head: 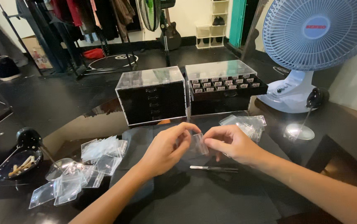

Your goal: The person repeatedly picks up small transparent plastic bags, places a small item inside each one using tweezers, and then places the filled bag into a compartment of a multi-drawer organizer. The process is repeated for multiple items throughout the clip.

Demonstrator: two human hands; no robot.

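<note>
Clear plastic bag: a small, see-through pouch held above the dark table, near the middle of the scene and between both hands. The left hand is closed in a pinch on the bag's left edge, thumb and forefinger meeting at about its upper corner. The right hand is closed in a similar pinch on the right edge, with the other fingers curled under. Both hands touch the bag, so neither is nearer than the other; the bag lies directly between the fingertips. Its long axis appears to run roughly upright, tilted slightly to the right at the bottom; whether the mouth is open cannot be told. Metal tweezers lie flat on the table just below the hands, on the near side, with the long axis running left to right, closer to the right hand. A loose pile of empty bags lies well to the left, and a smaller pile lies just beyond the right hand. Two black drawer boxes stand on the far side.
</note>
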